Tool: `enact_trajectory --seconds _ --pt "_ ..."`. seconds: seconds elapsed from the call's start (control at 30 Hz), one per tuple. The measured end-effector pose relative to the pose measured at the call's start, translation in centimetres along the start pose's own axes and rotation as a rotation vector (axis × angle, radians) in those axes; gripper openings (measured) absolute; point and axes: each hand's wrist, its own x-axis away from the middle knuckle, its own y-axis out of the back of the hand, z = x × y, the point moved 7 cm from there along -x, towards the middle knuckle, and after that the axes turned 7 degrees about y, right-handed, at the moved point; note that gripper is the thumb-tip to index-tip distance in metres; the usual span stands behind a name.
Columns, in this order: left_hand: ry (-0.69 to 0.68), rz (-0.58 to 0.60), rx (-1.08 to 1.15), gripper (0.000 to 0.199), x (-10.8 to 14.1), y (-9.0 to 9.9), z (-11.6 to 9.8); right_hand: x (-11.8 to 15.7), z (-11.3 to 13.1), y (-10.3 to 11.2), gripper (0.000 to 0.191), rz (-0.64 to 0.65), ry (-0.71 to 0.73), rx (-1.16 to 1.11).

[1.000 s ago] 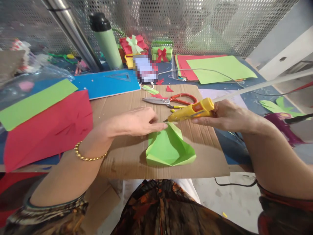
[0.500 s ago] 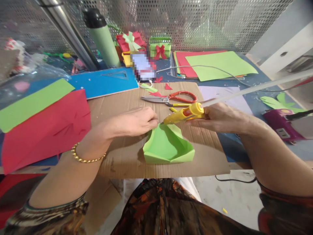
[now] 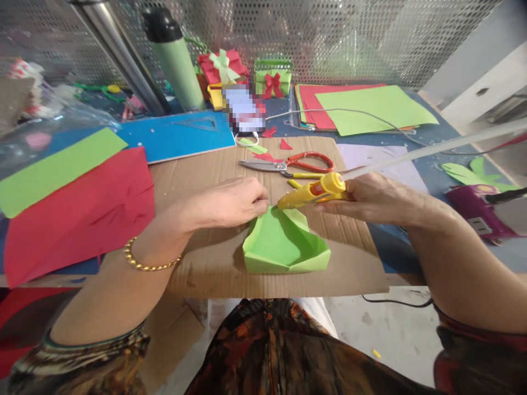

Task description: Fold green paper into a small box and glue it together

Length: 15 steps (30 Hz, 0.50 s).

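A light green folded paper box (image 3: 284, 247) with raised edges rests on a brown cardboard sheet (image 3: 349, 274). My left hand (image 3: 234, 202) has its fingers pinched at the box's far left corner, on the green paper. In my right hand (image 3: 366, 198) is a yellow glue gun (image 3: 315, 191) with a long whitish glue stick (image 3: 436, 148) rising from its back. The gun's nozzle points left and meets the far edge of the box, close to my left fingertips. The exact tip contact is hard to make out.
Scissors with red handles (image 3: 310, 162) lie beyond the gun. Red paper (image 3: 82, 214) and a blue board (image 3: 177, 137) are at the left. Behind stand a green bottle (image 3: 177, 71), a phone (image 3: 244, 107) and small paper bags (image 3: 273, 82). Stacked paper (image 3: 379, 107) lies back right.
The view has shifted very slightly. Both hands, the glue gun and the green box keep almost the same places relative to one another.
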Motion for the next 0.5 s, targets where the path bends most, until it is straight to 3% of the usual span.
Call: enact_trajectory --seconds 0.1,0.3,0.5 --pt "0.010 0.001 0.003 0.026 0.01 -0.02 0.09 0.11 -0.16 -0.42 0.049 0.070 -0.028 -0.043" --pt "0.017 0.005 -0.003 0.026 0.10 -0.02 0.12 -0.05 -0.17 -0.27 0.050 0.070 -0.103 0.003" --pt "0.025 0.004 -0.016 0.027 0.09 -0.05 0.09 0.07 -0.13 -0.13 0.048 0.078 -0.082 0.017"
